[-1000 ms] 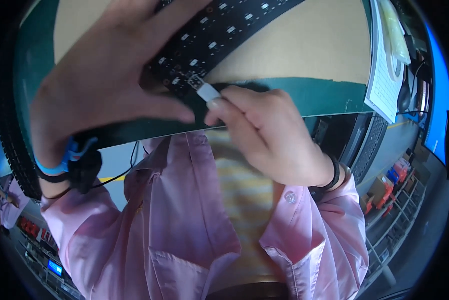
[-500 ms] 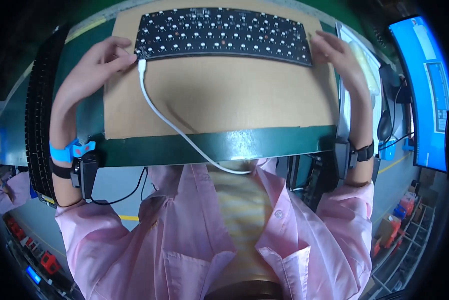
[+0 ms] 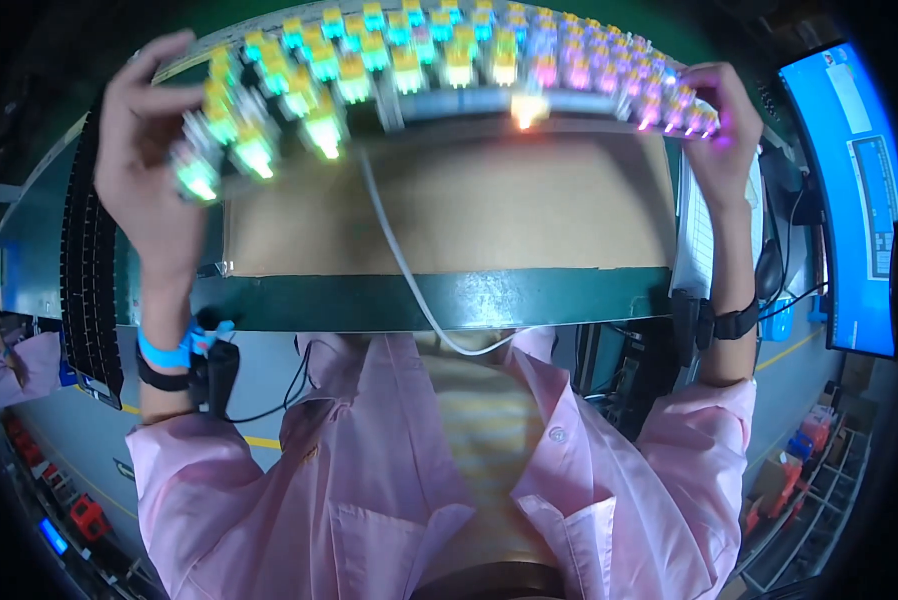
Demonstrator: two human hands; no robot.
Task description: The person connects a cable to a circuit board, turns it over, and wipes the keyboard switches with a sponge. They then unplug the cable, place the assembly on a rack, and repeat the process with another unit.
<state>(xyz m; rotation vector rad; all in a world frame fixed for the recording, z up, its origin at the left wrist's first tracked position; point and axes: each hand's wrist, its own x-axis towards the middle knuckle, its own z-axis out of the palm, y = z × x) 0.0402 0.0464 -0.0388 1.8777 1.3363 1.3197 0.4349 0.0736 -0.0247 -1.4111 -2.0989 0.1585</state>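
Lifted off the cardboard since half a second ago, our board has turned over and shows lit switches, green at left, purple at right. We hold it tilted above the table, our left hand gripping its blurred left end, our right hand pinching the other. Our white cable trails below toward us.

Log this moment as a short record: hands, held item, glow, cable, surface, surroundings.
Left hand: holds left end of keyboard assembly
Right hand: holds its right end
Glow: green-yellow toward left, pink-purple toward right
Cable: white cable, upper end unclear
Surface: cardboard sheet on green tabletop
Far left: black keyboard
Far right: blue monitor
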